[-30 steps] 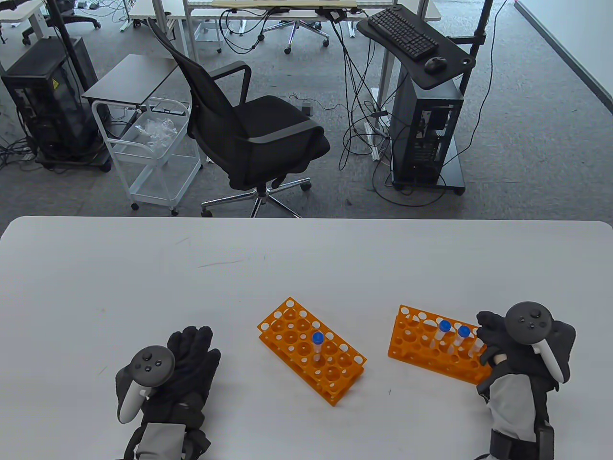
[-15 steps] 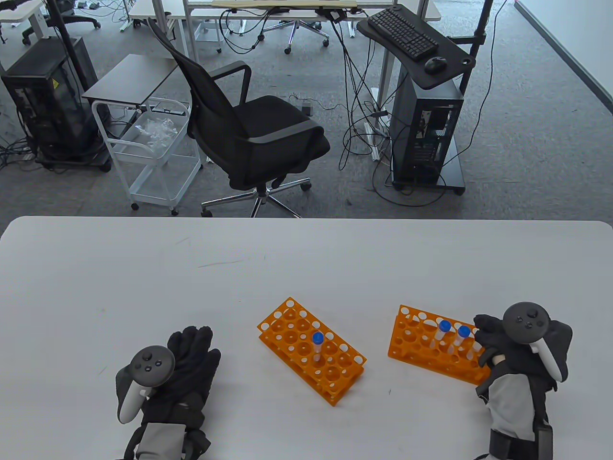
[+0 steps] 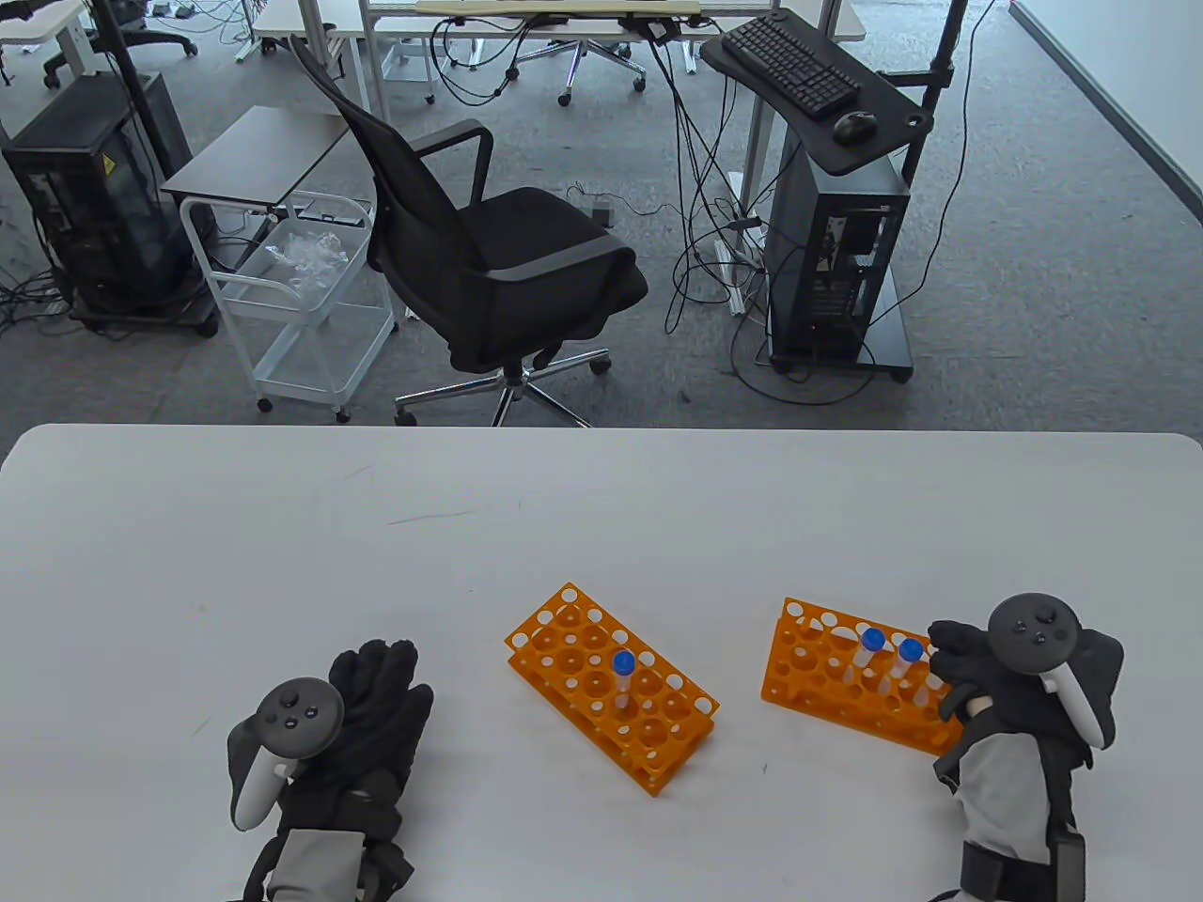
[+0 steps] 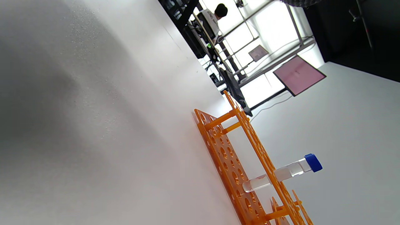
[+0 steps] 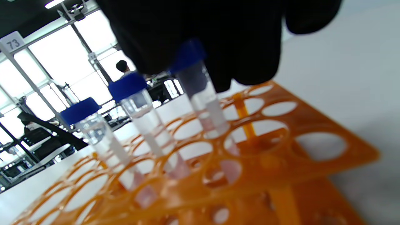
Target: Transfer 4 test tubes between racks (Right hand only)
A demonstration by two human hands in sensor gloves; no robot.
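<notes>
Two orange racks stand on the white table. The left rack [image 3: 658, 723] holds one blue-capped test tube [image 3: 622, 678]; both also show in the left wrist view, the rack [image 4: 228, 156] and the tube [image 4: 281, 172]. The right rack [image 3: 808, 672] holds two free tubes [image 3: 869, 653] [image 3: 906, 662] and a third tube [image 5: 203, 103] at its right end. My right hand [image 3: 947, 662] grips that third tube at its cap; its fingers [image 5: 218, 37] cover the cap, and the tube stands in its hole. My left hand [image 3: 376, 700] lies flat on the table, empty.
The right rack [image 5: 281, 150] has several free holes around the tubes. The left rack has many free holes. An office chair [image 3: 498, 254] and a computer cart [image 3: 836, 263] stand beyond the table's far edge.
My right hand has shifted slightly left and closed in over the third tube's cap. The tubes, the racks and my left hand have not moved.
</notes>
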